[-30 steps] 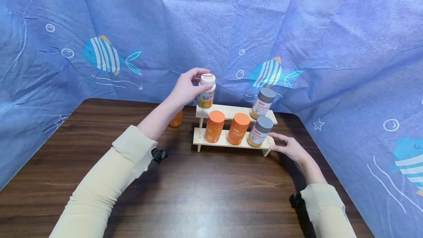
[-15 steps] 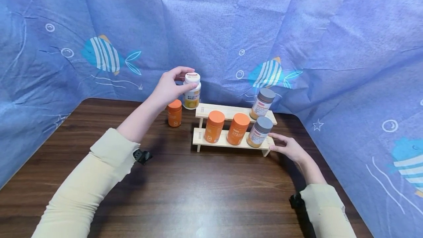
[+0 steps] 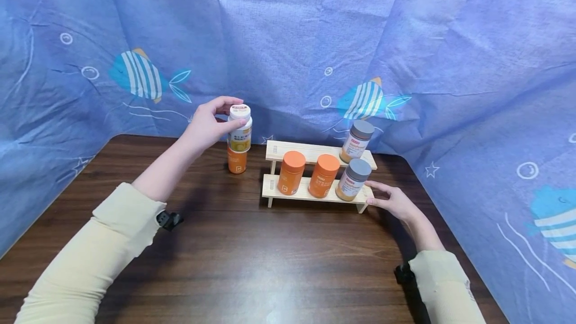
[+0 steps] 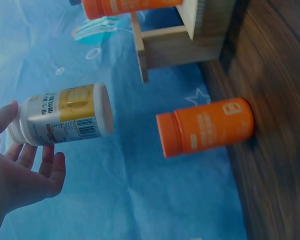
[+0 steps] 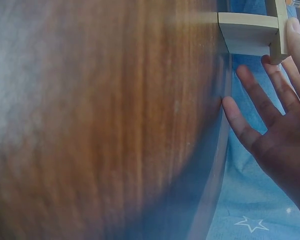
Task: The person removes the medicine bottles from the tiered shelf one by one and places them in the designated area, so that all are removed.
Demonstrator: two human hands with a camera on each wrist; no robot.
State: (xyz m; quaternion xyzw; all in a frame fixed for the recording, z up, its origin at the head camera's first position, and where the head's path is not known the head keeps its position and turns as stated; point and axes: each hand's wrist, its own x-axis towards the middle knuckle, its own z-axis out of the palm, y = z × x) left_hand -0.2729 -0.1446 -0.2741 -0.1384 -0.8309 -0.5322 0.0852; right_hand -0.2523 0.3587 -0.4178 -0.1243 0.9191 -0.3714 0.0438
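My left hand (image 3: 208, 123) grips a white pill bottle (image 3: 240, 131) with a yellow label near its cap, thumb on one side and fingers on the other. In the left wrist view, that bottle (image 4: 65, 115) is off the table, its base apart from the lid of an orange bottle (image 4: 207, 127) that stands on the table. In the head view it covers the upper part of this orange bottle (image 3: 237, 162). My right hand (image 3: 396, 204) pinches the right end of the lower wooden step rack (image 3: 321, 195) between thumb and fingers. Other fingers are spread apart in the right wrist view.
Two orange bottles (image 3: 291, 174) and a grey-lidded bottle (image 3: 353, 180) stand on the lower shelf. Another grey-lidded bottle (image 3: 357, 141) is at the right of the upper shelf (image 3: 308, 152). A blue fish-print cloth (image 3: 288, 54) hangs behind the brown table (image 3: 270, 254).
My left hand has carried the white pill bottle leftward from the upper shelf's left end to above the standing orange bottle. The right hand stays at the rack's end.
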